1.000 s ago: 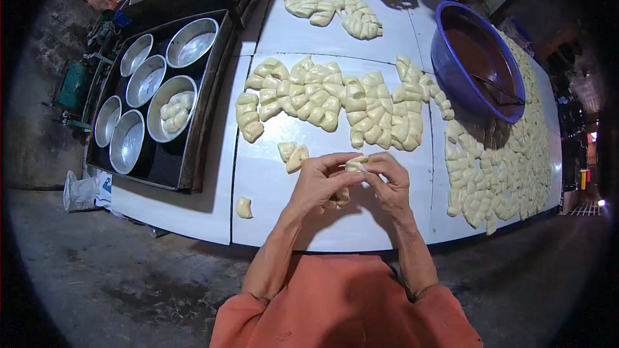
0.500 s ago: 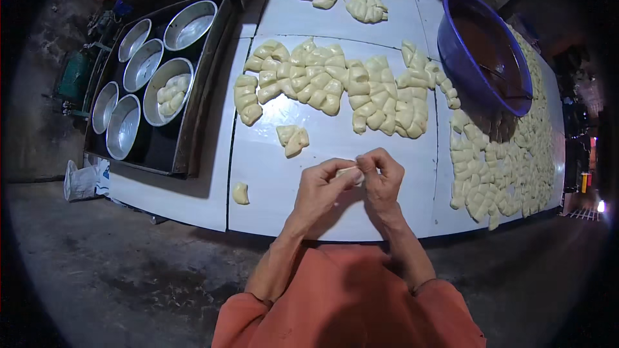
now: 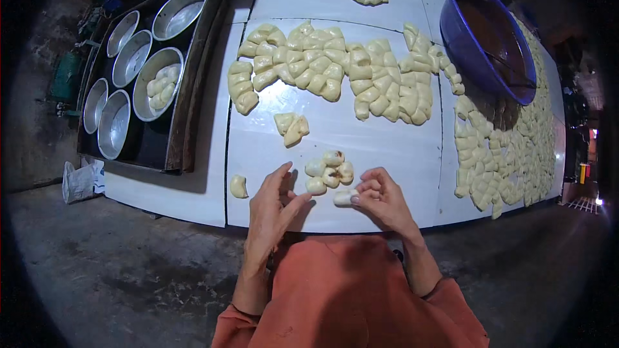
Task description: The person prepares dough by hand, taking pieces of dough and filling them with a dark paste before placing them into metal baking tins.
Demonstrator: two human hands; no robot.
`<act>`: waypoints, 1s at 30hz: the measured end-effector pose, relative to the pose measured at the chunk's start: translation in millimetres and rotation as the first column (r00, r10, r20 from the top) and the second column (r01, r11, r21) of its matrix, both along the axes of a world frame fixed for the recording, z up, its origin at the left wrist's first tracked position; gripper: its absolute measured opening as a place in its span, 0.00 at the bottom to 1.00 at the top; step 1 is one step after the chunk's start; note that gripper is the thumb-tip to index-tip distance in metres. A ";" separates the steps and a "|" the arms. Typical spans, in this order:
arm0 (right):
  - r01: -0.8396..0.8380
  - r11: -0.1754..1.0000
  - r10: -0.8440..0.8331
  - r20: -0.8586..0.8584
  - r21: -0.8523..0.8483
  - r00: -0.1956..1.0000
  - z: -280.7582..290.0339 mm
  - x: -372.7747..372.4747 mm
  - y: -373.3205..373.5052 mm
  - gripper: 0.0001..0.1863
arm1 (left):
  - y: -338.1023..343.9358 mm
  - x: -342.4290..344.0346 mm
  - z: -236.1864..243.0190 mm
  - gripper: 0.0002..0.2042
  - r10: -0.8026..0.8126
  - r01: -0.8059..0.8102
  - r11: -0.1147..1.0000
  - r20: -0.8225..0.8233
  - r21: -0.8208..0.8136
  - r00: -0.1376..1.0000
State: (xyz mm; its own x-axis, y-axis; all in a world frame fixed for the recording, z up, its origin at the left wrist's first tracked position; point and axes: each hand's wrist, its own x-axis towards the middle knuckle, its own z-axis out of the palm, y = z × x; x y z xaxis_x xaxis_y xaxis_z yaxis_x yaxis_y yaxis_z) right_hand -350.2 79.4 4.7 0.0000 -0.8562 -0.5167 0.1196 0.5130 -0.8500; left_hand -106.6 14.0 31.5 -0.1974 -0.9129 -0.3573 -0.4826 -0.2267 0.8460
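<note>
A pale, oblong dough roll (image 3: 343, 198) points sideways; just beyond, rounded dough pieces (image 3: 330, 179) cluster, some brown-spotted.

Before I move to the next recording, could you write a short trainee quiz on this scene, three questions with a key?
1. Which of the person's hands touches the white dough roll?
2. In the nearer dark tray, how many round pans hold dough?
A) one
B) three
C) five
3. True or false: the blue basin stands to the right of that tray.

Key:
1. The right hand.
2. A.
3. True.
</note>
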 end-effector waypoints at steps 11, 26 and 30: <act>0.042 0.991 -0.105 -0.524 -0.131 0.845 11.5 35.7 -18.8 0.42 | -0.8 -19.5 -12.4 0.45 -0.202 0.224 0.965 0.159 -0.136 0.966; -0.056 0.998 0.057 -0.066 0.017 0.996 34.2 57.6 -62.2 0.26 | -14.0 -10.1 -18.2 0.33 -0.181 0.158 0.977 -0.163 -0.144 0.970; -0.265 0.953 0.257 -0.074 -0.144 0.964 63.6 94.1 -113.4 0.28 | -49.1 50.2 29.6 0.35 -0.079 0.034 0.975 -0.200 -0.220 0.977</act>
